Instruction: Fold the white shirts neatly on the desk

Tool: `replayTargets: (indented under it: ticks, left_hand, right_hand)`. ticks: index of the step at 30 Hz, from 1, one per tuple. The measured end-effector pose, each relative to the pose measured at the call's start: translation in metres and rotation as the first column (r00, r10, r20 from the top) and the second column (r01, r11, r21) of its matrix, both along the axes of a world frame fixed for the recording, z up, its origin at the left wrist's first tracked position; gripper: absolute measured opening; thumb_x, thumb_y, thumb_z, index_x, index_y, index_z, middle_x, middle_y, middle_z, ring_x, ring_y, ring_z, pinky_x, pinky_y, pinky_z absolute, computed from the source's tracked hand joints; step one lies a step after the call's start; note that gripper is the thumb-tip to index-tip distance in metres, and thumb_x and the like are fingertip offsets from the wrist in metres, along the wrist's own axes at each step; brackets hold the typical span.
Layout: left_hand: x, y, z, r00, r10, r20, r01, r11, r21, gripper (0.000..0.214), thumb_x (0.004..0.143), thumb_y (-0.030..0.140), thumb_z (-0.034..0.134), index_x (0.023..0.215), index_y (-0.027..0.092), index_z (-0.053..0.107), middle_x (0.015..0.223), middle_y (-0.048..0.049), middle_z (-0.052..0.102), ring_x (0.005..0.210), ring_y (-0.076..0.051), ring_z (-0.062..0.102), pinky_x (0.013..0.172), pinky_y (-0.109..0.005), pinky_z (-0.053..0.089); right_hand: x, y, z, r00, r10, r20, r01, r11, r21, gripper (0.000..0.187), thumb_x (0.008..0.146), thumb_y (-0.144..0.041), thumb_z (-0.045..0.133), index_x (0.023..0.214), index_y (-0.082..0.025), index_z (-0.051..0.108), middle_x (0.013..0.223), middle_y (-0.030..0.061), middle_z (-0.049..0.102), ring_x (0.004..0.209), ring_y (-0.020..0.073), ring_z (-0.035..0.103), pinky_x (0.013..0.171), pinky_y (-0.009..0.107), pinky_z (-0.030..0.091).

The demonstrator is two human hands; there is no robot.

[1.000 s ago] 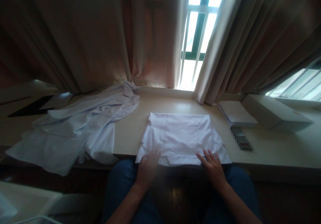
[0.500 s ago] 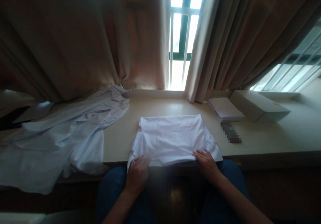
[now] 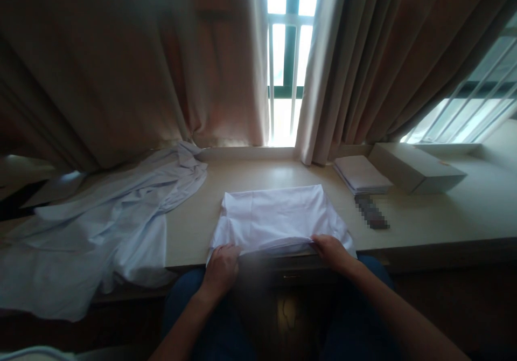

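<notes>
A white folded cloth, perhaps a garment, lies on the pale tabletop in front of me, its near edge at the table's front. At its near left corner, my left hand is closed on the edge with the fingers curled over it. My right hand pinches the same near edge further right, thumb and fingers together. Between the hands the edge is slightly raised, and dark shadow shows beneath it.
A crumpled heap of white cloth spreads on the left and hangs over the front edge. To the right are a stack of folded white cloth, a blurred-out dark item and a pale box. Curtains hang behind.
Both hands have closed on the cloth's near edge; the right fingers were laid out over it before. That edge has come up and slightly away from me, baring more of the table front.
</notes>
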State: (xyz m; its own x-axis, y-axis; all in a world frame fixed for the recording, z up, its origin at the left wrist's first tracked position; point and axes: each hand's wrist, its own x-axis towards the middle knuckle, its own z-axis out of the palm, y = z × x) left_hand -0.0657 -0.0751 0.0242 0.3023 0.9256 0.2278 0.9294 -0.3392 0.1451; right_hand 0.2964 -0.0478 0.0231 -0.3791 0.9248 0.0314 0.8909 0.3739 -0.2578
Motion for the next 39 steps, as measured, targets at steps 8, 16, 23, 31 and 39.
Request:
replayTargets:
  ticks: [8, 16, 23, 31, 39]
  left_hand:
    - [0.005, -0.024, -0.012, 0.994, -0.035, -0.100, 0.042, 0.996, 0.073, 0.037, 0.074, 0.003, 0.047, 0.100, 0.022, 0.065, 0.105, -0.0078, 0.066, 0.120, -0.024, 0.051, 0.108, -0.046, 0.030]
    - [-0.006, -0.030, -0.036, 0.985, -0.029, -0.169, 0.056, 0.987, 0.153, 0.044, 0.081, 0.003, 0.039, 0.112, 0.020, 0.064, 0.119, -0.0089, 0.064, 0.120, -0.026, 0.052, 0.106, -0.046, 0.034]
    - [-0.012, -0.028, -0.038, 0.982, 0.028, -0.187, 0.002, 0.987, 0.158, 0.047, 0.078, 0.002, 0.040, 0.116, 0.020, 0.063, 0.125, -0.0092, 0.062, 0.118, -0.025, 0.054, 0.101, -0.042, 0.038]
    - [-0.019, -0.018, -0.030, 0.992, 0.028, -0.122, -0.019, 0.997, 0.073, 0.043, 0.079, 0.002, 0.039, 0.112, 0.018, 0.063, 0.113, -0.0092, 0.067, 0.108, -0.022, 0.059, 0.100, -0.040, 0.037]
    - [-0.016, -0.010, -0.015, 0.990, 0.026, -0.135, -0.033, 0.998, -0.051, 0.037, 0.080, 0.004, 0.041, 0.105, 0.019, 0.064, 0.100, -0.0088, 0.068, 0.100, -0.021, 0.060, 0.092, -0.037, 0.040]
  right_hand:
    - [-0.001, -0.024, -0.010, 0.993, 0.114, -0.042, -0.110, 0.989, 0.096, 0.025, 0.088, -0.011, 0.046, 0.099, -0.020, 0.066, 0.101, 0.0059, 0.066, 0.097, 0.0176, 0.059, 0.085, 0.028, 0.043]
    - [0.000, -0.038, -0.039, 0.995, 0.096, 0.035, -0.102, 0.953, 0.284, 0.039, 0.084, -0.004, 0.049, 0.116, -0.022, 0.063, 0.123, 0.0063, 0.061, 0.118, 0.0221, 0.052, 0.100, 0.037, 0.039]
    - [-0.005, -0.038, -0.043, 0.998, 0.067, 0.020, -0.070, 0.942, 0.327, 0.032, 0.087, -0.008, 0.049, 0.112, -0.021, 0.065, 0.121, 0.0072, 0.063, 0.116, 0.0245, 0.052, 0.099, 0.039, 0.038]
    - [-0.002, -0.033, -0.034, 0.997, 0.078, -0.023, -0.069, 0.962, 0.265, 0.036, 0.085, -0.001, 0.044, 0.108, -0.020, 0.064, 0.114, 0.0062, 0.065, 0.113, 0.0222, 0.053, 0.094, 0.035, 0.039]
    - [0.003, -0.027, -0.026, 0.990, 0.118, 0.074, -0.133, 0.956, 0.260, 0.032, 0.085, -0.004, 0.048, 0.107, -0.021, 0.063, 0.115, 0.0073, 0.064, 0.106, 0.0212, 0.056, 0.087, 0.032, 0.041]
